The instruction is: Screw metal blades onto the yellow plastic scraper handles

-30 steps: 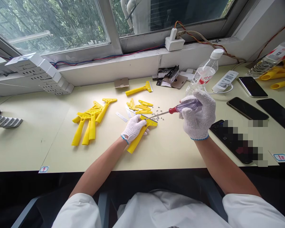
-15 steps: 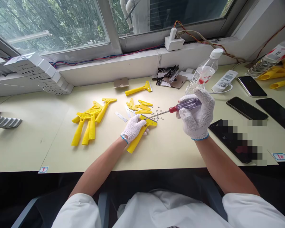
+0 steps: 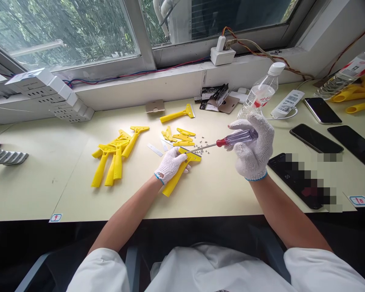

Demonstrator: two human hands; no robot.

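My left hand (image 3: 170, 165), in a white knit glove, is closed round the head end of a yellow scraper (image 3: 177, 178) whose handle slants toward me. My gloved right hand (image 3: 255, 148) holds a screwdriver (image 3: 235, 138) with a clear purple handle and red collar. The shaft points left and its tip meets the scraper's head by my left thumb. Just beyond lie loose yellow plates (image 3: 183, 137), small screws or nuts (image 3: 203, 147) and flat metal blades (image 3: 155, 149). A scraper with a blade (image 3: 178, 115) lies farther back.
Several yellow scraper handles (image 3: 109, 162) are heaped at left. A water bottle (image 3: 263, 91) stands behind my right hand. Phones (image 3: 316, 138) and a power strip (image 3: 288, 103) lie at right. Black packaging (image 3: 217, 98) and a small cardboard box (image 3: 155, 106) sit near the wall.
The fingers of my right hand have shifted on the screwdriver handle and look more spread from the thumb. The screwdriver tip, the scraper and my left hand stay in place.
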